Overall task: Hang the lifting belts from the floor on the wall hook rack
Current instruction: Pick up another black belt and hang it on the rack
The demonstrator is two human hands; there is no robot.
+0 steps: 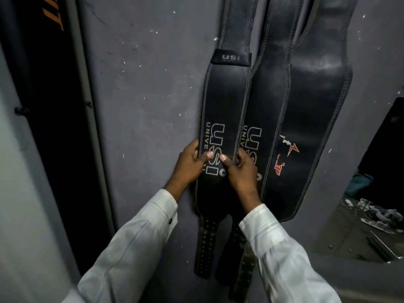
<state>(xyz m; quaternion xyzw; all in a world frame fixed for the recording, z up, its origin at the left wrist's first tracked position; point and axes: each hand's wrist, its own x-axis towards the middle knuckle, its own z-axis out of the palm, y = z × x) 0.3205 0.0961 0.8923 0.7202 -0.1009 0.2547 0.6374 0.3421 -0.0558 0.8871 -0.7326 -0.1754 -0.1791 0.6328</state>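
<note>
Three black leather lifting belts hang side by side against the grey wall, their tops running out of the frame. The left belt point(225, 101) carries white USI lettering. My left hand point(189, 166) grips its left edge with the thumb across the front. My right hand point(239, 169) grips its right edge the same way, fingers tucked between it and the middle belt point(269, 101). The right belt point(314, 127) bears a red logo. The hook rack is out of view.
A dark panel with orange lettering point(50, 106) stands along the wall to the left. At the lower right a mirror or opening point(371, 204) shows cluttered floor and cloth. Bare grey wall point(148, 106) lies between panel and belts.
</note>
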